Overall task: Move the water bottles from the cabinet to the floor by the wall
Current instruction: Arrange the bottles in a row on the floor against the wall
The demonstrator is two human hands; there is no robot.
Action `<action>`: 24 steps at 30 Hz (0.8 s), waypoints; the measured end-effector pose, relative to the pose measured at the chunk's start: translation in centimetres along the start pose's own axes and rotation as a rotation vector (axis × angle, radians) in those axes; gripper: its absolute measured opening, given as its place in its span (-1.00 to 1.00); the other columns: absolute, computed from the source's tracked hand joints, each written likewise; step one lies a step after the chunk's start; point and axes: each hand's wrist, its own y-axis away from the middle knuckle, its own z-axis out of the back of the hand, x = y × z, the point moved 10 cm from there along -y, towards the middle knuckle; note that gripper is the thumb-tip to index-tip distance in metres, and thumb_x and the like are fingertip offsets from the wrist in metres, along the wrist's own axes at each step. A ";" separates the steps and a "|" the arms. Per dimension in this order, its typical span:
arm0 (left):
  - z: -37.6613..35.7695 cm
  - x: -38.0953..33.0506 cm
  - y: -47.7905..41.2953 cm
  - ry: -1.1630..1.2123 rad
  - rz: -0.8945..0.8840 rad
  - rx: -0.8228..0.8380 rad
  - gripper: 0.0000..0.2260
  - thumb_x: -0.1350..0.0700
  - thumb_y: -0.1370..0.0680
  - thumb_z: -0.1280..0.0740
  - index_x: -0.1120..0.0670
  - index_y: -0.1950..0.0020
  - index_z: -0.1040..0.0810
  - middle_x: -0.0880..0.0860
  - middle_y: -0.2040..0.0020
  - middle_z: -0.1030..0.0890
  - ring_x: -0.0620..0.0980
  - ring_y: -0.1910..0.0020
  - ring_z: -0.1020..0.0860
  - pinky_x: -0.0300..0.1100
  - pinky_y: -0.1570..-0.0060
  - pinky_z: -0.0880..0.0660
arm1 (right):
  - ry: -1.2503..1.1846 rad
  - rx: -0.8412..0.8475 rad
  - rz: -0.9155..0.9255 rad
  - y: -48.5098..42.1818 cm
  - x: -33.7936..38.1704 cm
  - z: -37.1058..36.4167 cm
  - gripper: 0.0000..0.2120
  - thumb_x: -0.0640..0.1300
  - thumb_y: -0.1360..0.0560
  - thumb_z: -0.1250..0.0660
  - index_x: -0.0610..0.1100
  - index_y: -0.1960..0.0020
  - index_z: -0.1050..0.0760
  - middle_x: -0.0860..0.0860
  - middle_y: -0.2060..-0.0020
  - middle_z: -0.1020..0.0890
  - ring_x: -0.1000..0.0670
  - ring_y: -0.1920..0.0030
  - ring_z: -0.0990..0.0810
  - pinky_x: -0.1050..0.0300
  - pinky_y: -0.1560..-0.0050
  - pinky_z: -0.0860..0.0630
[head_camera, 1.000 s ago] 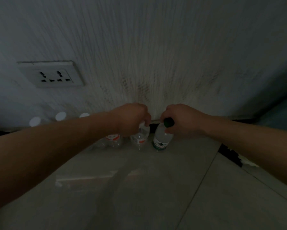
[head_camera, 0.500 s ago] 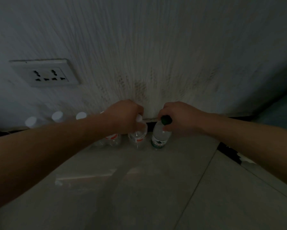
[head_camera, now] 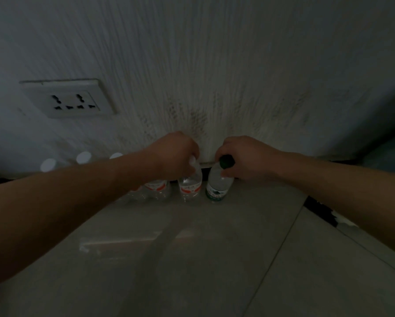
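A row of clear water bottles stands upright on the tiled floor against the wall. My left hand [head_camera: 174, 154] grips the neck of a red-labelled bottle [head_camera: 190, 187]. Right beside it stands a green-labelled bottle [head_camera: 217, 187] with a dark green cap, and my right hand [head_camera: 244, 160] is closed around its neck. Another red-labelled bottle [head_camera: 156, 187] stands to the left, partly hidden by my left forearm. Further left, white caps [head_camera: 84, 157] of several more bottles show above that arm.
A white wall socket [head_camera: 69, 100] sits low on the textured wall [head_camera: 214, 65] at the left. Grey floor tiles [head_camera: 192, 259] spread out in front of the bottles. A dark strip [head_camera: 320, 210] runs along the floor at the right.
Both hands and their bottles stay in nearly the same spot by the wall. The two bottles now stand on the floor side by side; the view has shifted slightly.
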 end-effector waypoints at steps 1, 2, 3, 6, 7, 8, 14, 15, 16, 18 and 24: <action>0.0 0.1 0.1 0.001 -0.003 0.002 -0.76 0.04 -0.44 -0.42 0.11 -0.05 -0.65 0.08 0.03 -0.67 0.03 0.02 -0.59 -0.05 -0.02 -0.53 | 0.002 0.000 0.002 -0.2 0.1 -0.1 -0.56 0.07 -0.40 -0.47 -0.03 -0.23 -0.54 -0.01 -0.02 -0.50 -0.06 -0.07 -0.51 0.18 0.03 -0.35; 0.0 0.1 0.2 -0.004 -0.009 -0.001 -0.76 0.05 -0.44 -0.42 0.11 -0.06 -0.65 0.08 0.03 -0.67 0.03 0.03 -0.59 -0.07 -0.01 -0.53 | 0.002 -0.001 0.007 -0.3 0.2 -0.1 -0.57 0.07 -0.40 -0.47 -0.03 -0.23 -0.54 0.01 0.01 -0.48 -0.05 -0.07 -0.51 0.20 0.05 -0.32; 0.1 0.1 0.3 -0.010 -0.016 -0.008 -0.76 0.04 -0.44 -0.42 0.10 -0.07 -0.65 0.08 0.03 -0.67 0.03 0.02 -0.59 -0.09 -0.01 -0.52 | 0.000 0.000 0.007 -0.4 0.3 -0.1 -0.57 0.07 -0.41 -0.47 -0.03 -0.23 -0.54 0.03 0.03 -0.46 -0.05 -0.06 -0.51 0.21 0.06 -0.30; 0.3 0.3 0.4 -0.002 -0.034 -0.018 -0.73 0.06 -0.43 -0.43 0.09 -0.10 -0.65 0.07 0.02 -0.67 0.05 0.00 -0.60 -0.10 -0.02 -0.51 | 0.001 -0.003 0.011 -0.7 0.6 0.2 -0.56 0.05 -0.41 -0.48 -0.04 -0.24 -0.54 -0.03 -0.04 -0.51 -0.04 -0.08 -0.50 0.22 0.05 -0.29; 0.4 0.5 0.3 0.010 -0.034 -0.016 -0.73 0.07 -0.43 -0.42 0.09 -0.10 -0.65 0.08 0.01 -0.68 0.05 0.00 -0.60 -0.08 -0.03 -0.52 | 0.001 -0.005 0.013 -0.8 0.7 0.3 -0.56 0.05 -0.41 -0.48 -0.05 -0.24 -0.54 -0.04 -0.06 -0.52 -0.04 -0.08 -0.50 0.22 0.05 -0.30; 0.4 0.7 0.3 0.024 -0.029 -0.011 -0.73 0.08 -0.43 -0.42 0.09 -0.10 -0.65 0.07 0.01 -0.68 0.05 0.00 -0.60 -0.06 -0.04 -0.52 | -0.003 -0.006 0.015 -0.8 0.8 0.3 -0.56 0.04 -0.41 -0.48 -0.06 -0.24 -0.54 -0.05 -0.07 -0.53 -0.05 -0.08 -0.51 0.21 0.04 -0.32; 0.5 1.0 -0.1 0.060 -0.034 -0.008 -0.74 0.11 -0.45 -0.40 0.03 -0.13 -0.65 0.05 -0.05 -0.67 0.02 -0.02 -0.60 -0.04 -0.07 -0.53 | -0.007 -0.007 0.009 -1.0 0.9 0.4 -0.56 0.04 -0.40 -0.48 -0.07 -0.24 -0.54 -0.08 -0.07 -0.53 -0.08 -0.09 -0.51 0.13 -0.04 -0.42; 0.4 1.0 -0.1 0.063 -0.035 0.000 -0.74 0.12 -0.45 -0.40 0.03 -0.13 -0.64 0.04 -0.05 -0.67 0.01 -0.03 -0.60 -0.04 -0.07 -0.53 | -0.007 -0.008 0.008 -1.0 1.0 0.4 -0.55 0.04 -0.40 -0.48 -0.07 -0.24 -0.54 -0.08 -0.08 -0.53 -0.09 -0.10 -0.51 0.11 -0.06 -0.44; 0.2 1.1 -0.2 0.068 -0.036 0.010 -0.74 0.12 -0.45 -0.40 0.03 -0.13 -0.64 0.04 -0.05 -0.67 0.01 -0.03 -0.60 -0.03 -0.08 -0.53 | -0.008 -0.008 0.007 -1.0 1.0 0.4 -0.55 0.04 -0.41 -0.48 -0.07 -0.24 -0.54 -0.08 -0.08 -0.54 -0.09 -0.10 -0.51 0.11 -0.06 -0.44; 0.0 1.2 -0.1 0.073 -0.038 0.022 -0.74 0.13 -0.44 -0.41 0.03 -0.13 -0.64 0.04 -0.05 -0.66 0.01 -0.03 -0.59 -0.01 -0.08 -0.54 | -0.009 -0.011 0.012 -1.1 1.2 0.4 -0.56 0.03 -0.41 -0.48 -0.07 -0.25 -0.54 -0.08 -0.08 -0.54 -0.08 -0.10 -0.52 0.15 -0.01 -0.40; 0.0 2.1 0.2 0.070 -0.019 0.009 -0.75 0.15 -0.44 -0.39 0.04 -0.10 -0.65 0.06 -0.01 -0.67 0.04 0.01 -0.60 -0.16 0.01 -0.49 | 0.005 -0.024 0.024 -1.5 1.8 0.5 -0.55 0.06 -0.41 -0.48 -0.07 -0.24 -0.54 -0.05 -0.02 -0.51 -0.07 -0.06 -0.51 0.12 -0.01 -0.43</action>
